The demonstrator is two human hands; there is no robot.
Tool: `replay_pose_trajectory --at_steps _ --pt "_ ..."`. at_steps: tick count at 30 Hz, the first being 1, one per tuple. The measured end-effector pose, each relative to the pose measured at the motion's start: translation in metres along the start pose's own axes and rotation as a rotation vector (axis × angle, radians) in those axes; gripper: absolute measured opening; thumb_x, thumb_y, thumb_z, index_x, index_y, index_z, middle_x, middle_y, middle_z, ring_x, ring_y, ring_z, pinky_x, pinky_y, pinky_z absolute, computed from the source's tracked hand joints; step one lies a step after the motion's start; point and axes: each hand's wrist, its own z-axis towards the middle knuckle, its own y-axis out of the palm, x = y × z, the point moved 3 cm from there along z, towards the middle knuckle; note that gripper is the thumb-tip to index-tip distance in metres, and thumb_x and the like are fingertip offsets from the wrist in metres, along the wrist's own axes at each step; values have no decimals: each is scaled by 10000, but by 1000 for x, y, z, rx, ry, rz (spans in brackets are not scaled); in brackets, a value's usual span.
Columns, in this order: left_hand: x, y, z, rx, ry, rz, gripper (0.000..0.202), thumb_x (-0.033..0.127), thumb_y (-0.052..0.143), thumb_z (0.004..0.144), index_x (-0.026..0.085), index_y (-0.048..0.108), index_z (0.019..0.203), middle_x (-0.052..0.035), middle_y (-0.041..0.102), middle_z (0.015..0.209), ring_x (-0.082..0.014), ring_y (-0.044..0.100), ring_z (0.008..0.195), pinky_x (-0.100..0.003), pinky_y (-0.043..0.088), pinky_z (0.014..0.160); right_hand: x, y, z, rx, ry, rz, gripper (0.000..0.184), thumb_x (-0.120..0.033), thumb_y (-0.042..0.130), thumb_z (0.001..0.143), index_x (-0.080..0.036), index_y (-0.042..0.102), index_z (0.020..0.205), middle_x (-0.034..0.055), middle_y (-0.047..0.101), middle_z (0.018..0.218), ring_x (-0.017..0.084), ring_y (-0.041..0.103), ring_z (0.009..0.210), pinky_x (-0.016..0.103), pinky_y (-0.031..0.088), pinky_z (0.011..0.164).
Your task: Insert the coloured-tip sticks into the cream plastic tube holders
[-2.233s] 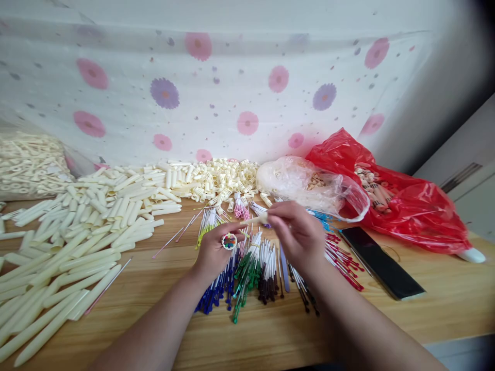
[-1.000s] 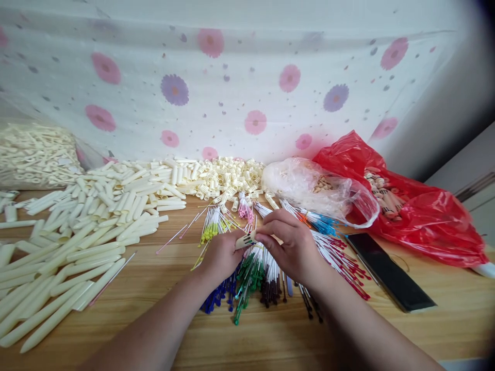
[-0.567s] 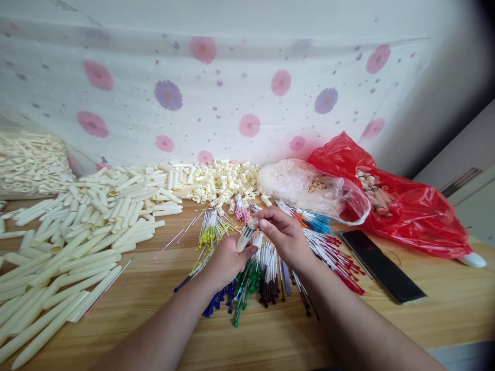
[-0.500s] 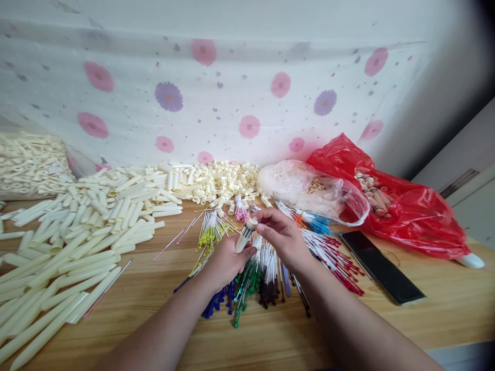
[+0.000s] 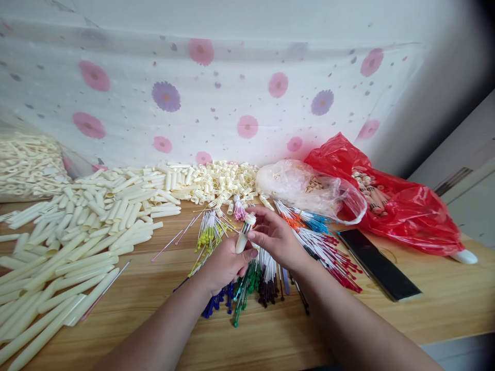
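My left hand (image 5: 228, 260) is closed round the lower part of a white multicolour pen (image 5: 244, 234), which tilts up and to the right. Coloured strips show below its pale top end. The thumb of my right hand (image 5: 276, 237) lies against the pen's upper part, its fingers curled behind the top. Below both hands, refills are fanned out in colour groups: yellow refills (image 5: 209, 237), blue refills (image 5: 217, 303), green refills (image 5: 242, 296), dark brown refills (image 5: 268, 288) and red refills (image 5: 340, 260). My hands and wrists hide some of them.
Cream pen barrels (image 5: 81, 257) cover the left of the wooden table (image 5: 154, 309). Slotted pen parts (image 5: 228, 178) are heaped at the back, near a clear plastic bag (image 5: 294, 180) and a red bag (image 5: 421, 216). A black flat object (image 5: 381, 265) lies at right.
My right thumb has moved down and left against the pen's upper part. The pen stands slightly more upright, and my left hand keeps its grip. The whole view has shifted slightly.
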Motion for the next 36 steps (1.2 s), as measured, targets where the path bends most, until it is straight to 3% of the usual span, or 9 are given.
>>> replay_pose_trajectory --at_steps 5,11,16,19,22,26,29,32,36 --pt "1 -1 -2 -82 -26 -105 415 542 666 717 192 458 796 116 421 374 -39 285 291 -139 212 295 -16 -9 0 53 -212 -172 283 -276 556 883 -257 620 1158 78 601 1119 168 582 1005 351 518 829" --pt "-1 2 -4 -129 -35 -167 410 542 662 726 192 454 777 123 386 362 -33 264 283 -136 211 286 -15 -7 0 73 -256 -245 221 -246 527 896 -240 670 1064 81 643 1105 191 586 1072 411 494 902" --pt "-1 -3 -3 -119 -5 -107 411 512 701 704 183 482 811 109 400 445 -33 287 342 -134 211 305 -11 -3 2 120 -151 -90 135 -282 611 835 -197 639 936 41 650 881 136 622 794 296 530 709" --pt "2 -7 -1 -137 49 -122 435 494 712 705 170 519 922 56 517 614 -44 399 433 -153 313 383 -26 -21 4 49 -122 -71 172 -276 660 791 -194 648 942 15 654 806 110 611 705 259 523 652" --pt "4 -14 2 -75 102 -160 434 480 680 747 188 521 1028 0 576 828 -85 512 595 -211 429 539 -47 -82 -2 222 -114 -176 153 -270 709 742 -193 689 873 24 678 825 124 629 745 279 532 690" --pt "2 -22 6 48 84 -81 328 470 611 810 197 552 982 12 568 782 -109 515 643 -234 426 612 -60 -215 -32 800 -104 -284 223 -310 741 698 -188 686 877 26 678 792 145 644 689 315 544 689" --pt "-1 -26 9 109 68 -11 319 485 607 804 202 581 946 24 561 705 -123 511 635 -239 415 626 -53 -296 -49 1212 -156 -592 279 -356 680 734 -164 663 935 44 655 792 160 620 677 317 527 664" --pt "-3 -29 12 149 62 25 333 501 622 779 206 606 932 14 589 716 -140 525 641 -254 420 633 -27 -337 -38 1317 -53 -833 265 -329 618 764 -128 663 931 69 651 780 172 591 683 320 493 662" --pt "-7 -32 18 134 48 58 310 494 604 791 208 612 911 10 602 718 -149 525 641 -257 418 627 12 -352 3 1261 45 -943 204 -269 614 755 -126 670 889 87 660 858 182 580 776 329 462 769"
